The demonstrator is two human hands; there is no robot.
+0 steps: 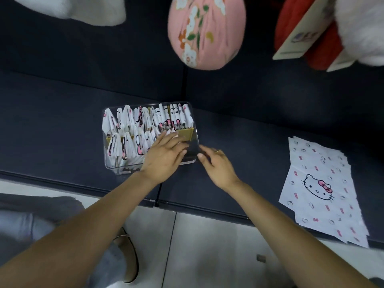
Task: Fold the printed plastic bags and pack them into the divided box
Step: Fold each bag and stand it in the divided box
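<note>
Divided box [192, 161] sits mid-seat on the dark sofa cushion [62, 142], close to its front edge — within easy reach. Folded bags [133, 121] stand upright and packed tight, so they stay folded. Left hand [164, 156] lies flat, fingers straight, pressing bags down at the near-right compartment. Right hand [216, 163] is relaxed, grasping nothing, fingertips at the box's right wall — likely steadying it. Flat unfolded bags [320, 190] wait stacked toward the cushion's right front edge.

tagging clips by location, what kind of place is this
Probably a home living room: the clear divided box and a stack of flat printed bags sit on a dark sofa seat, with a pink floral cushion behind and tiled floor below.
</note>
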